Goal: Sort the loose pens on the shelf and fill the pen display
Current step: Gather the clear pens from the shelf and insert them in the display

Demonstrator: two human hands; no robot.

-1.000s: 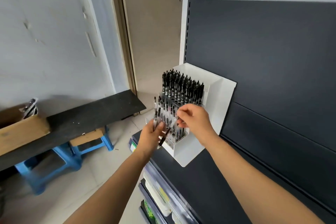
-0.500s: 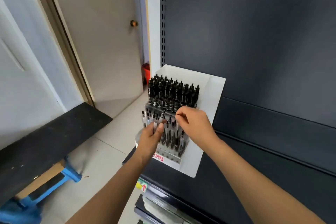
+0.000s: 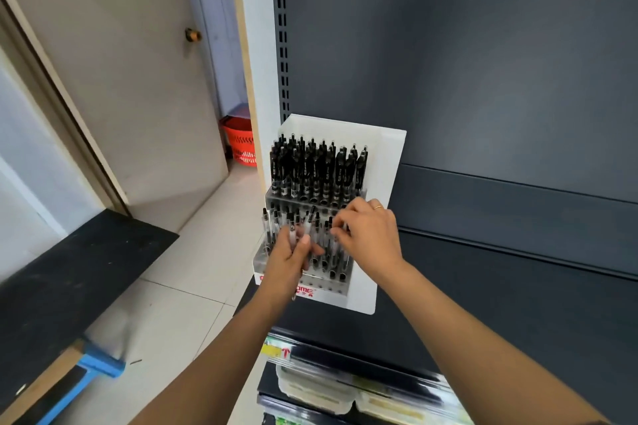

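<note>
A white acrylic pen display (image 3: 386, 183) stands on the dark shelf (image 3: 500, 304). Its back tier is packed with black pens (image 3: 317, 169); the lower front tier holds several clear-barrelled pens (image 3: 276, 224). My left hand (image 3: 288, 259) is in front of the lower tier and holds a small bunch of clear pens (image 3: 303, 228) upright. My right hand (image 3: 367, 240), with a ring on one finger, pinches a pen at the right part of the lower tier. The display's front label is partly hidden by my left wrist.
The grey shelf back panel (image 3: 483, 79) rises behind the display. Packaged goods (image 3: 345, 390) lie on the shelf below. A black board (image 3: 69, 286) rests on a blue stool (image 3: 100, 366) at the left. A red basket (image 3: 241, 141) sits beyond the open door (image 3: 121, 79).
My view has swung to the right, bringing the door and red basket into sight. Both hands stay at the lower tier; the right hand has shifted slightly down among the pens.
</note>
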